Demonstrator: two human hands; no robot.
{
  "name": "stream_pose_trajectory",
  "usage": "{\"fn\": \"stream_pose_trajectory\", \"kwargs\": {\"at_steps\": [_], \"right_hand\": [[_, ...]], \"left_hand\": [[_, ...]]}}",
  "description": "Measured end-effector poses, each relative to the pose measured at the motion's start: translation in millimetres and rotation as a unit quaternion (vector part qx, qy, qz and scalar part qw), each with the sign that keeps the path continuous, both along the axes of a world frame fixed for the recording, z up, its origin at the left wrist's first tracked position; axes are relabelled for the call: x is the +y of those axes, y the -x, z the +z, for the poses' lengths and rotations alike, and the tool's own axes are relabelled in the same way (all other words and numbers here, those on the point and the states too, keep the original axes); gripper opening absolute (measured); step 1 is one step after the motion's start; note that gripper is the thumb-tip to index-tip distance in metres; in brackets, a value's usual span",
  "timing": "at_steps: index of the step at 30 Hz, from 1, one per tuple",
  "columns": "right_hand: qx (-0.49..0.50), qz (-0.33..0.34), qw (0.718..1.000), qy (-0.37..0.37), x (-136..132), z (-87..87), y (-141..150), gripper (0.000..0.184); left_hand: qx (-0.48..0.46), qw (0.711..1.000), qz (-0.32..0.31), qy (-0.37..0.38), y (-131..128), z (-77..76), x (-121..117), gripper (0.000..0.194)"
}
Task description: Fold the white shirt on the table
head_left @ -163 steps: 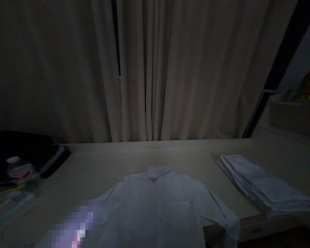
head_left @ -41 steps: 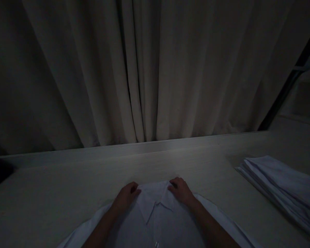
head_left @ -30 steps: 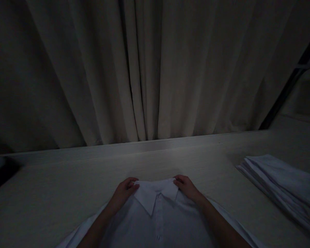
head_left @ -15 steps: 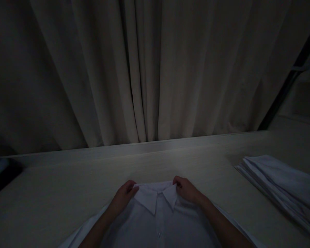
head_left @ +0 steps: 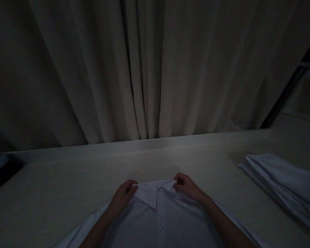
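A white button-front shirt lies spread on the pale table, its collar toward the far side. My left hand pinches the collar's left end, thumb on top. At the right end, my right hand grips the collar between thumb and fingers. The left collar point lies flat and pointed; the right one looks folded up or tucked beneath my fingers. Buttons show down the middle placket. The shirt's sleeves spread out under my forearms, and its lower part is outside the picture.
A stack of folded white cloth or garments lies at the right of the table. A dark object sits at the left edge. Beige curtains hang behind the table's raised back edge. The light is dim.
The right collar point, flat before, is now folded up at my right hand, which has risen slightly. My left hand keeps its hold with little movement.
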State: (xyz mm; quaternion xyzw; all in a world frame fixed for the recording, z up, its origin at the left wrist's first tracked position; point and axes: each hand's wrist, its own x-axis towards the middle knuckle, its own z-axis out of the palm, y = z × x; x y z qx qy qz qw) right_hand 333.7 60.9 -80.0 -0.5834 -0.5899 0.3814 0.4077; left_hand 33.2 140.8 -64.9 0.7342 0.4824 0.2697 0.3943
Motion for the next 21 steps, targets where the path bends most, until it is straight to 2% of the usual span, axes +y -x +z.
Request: {"fn": "stream_pose_trajectory", "kwargs": {"at_steps": [5,12,17,21], "right_hand": [[0.04,0.009,0.999,-0.004,0.6,2.4,-4.1,0.017],[0.128,0.014,0.992,0.008,-2.9,13.8,10.6,0.019],[0.112,-0.004,0.993,0.024,0.8,9.5,16.4,0.024],[0.055,0.001,0.998,0.032,5.8,7.0,11.9,0.031]], "left_hand": [[-0.006,1.0,-0.004,0.004,-4.7,3.5,-2.4,0.033],[-0.016,1.0,0.023,-0.002,-12.0,16.1,-3.4,0.039],[-0.012,0.999,0.043,-0.006,-11.4,14.6,0.1,0.044],[0.008,0.999,0.039,-0.022,-11.4,7.1,4.0,0.044]]}}
